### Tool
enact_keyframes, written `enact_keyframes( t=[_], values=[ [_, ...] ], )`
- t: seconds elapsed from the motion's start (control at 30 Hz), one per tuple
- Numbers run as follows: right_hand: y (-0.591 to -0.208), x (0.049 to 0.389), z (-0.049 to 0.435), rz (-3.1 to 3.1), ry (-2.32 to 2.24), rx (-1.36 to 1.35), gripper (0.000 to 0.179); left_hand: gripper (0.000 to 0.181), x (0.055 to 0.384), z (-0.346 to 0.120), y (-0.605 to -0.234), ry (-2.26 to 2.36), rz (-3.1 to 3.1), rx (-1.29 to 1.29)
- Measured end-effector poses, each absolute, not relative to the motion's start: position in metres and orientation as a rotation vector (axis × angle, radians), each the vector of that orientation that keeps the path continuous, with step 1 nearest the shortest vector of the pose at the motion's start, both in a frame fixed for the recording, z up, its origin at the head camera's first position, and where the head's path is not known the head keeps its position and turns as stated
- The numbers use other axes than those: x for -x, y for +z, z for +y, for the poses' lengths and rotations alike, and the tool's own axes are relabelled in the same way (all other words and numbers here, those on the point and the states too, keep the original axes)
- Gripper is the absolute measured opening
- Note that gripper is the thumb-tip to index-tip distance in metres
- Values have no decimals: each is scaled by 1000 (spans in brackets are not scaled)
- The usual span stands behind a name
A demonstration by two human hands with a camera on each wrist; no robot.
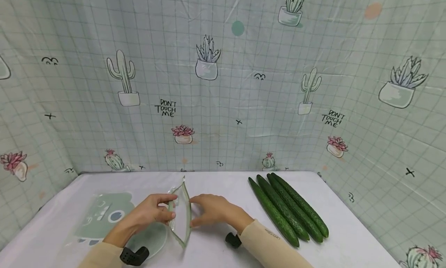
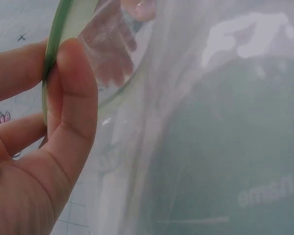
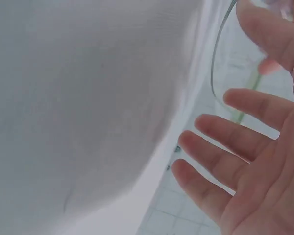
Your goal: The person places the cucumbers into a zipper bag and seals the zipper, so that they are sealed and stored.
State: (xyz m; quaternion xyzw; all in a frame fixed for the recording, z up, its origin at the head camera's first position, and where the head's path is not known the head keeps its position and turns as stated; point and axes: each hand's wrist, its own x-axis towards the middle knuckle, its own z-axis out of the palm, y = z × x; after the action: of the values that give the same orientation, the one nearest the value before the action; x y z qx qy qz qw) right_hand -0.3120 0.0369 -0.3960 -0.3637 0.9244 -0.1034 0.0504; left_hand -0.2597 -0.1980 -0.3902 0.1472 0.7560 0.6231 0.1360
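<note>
A clear plastic zip bag (image 1: 99, 214) with a green cartoon animal print lies toward the left of the table, its green-edged mouth (image 1: 188, 212) raised and parted into a wide gap. My left hand (image 1: 153, 214) pinches the near rim of that mouth between thumb and fingers; the left wrist view shows the thumb (image 2: 77, 93) against the green strip. At the opposite rim is my right hand (image 1: 212, 210), fingertips right at the edge. Its fingers (image 3: 255, 142) are spread and fairly straight in the right wrist view. Through the film, fingers show blurred in the left wrist view.
Several long green cucumbers (image 1: 289, 210) lie side by side on the right of the white table (image 1: 219, 183). A curtain (image 1: 223, 144) printed with cacti hangs behind the table and along both sides. Each wrist carries a small black camera (image 1: 134, 256).
</note>
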Motion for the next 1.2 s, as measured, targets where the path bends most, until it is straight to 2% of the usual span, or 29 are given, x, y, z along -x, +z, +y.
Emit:
enact_keyframes(
  t=[0.4,0.77,1.2],
  values=[
    [-371,295,117,2972,-393,1071,66,68,258,-198,-392,1812,2196,-397],
    [-374,285,196,3102,-422,707,73,69,259,-196,-393,1790,2183,-400],
    [-378,286,223,3052,-367,610,81,69,258,-198,-392,1775,2197,-413]
  ],
)
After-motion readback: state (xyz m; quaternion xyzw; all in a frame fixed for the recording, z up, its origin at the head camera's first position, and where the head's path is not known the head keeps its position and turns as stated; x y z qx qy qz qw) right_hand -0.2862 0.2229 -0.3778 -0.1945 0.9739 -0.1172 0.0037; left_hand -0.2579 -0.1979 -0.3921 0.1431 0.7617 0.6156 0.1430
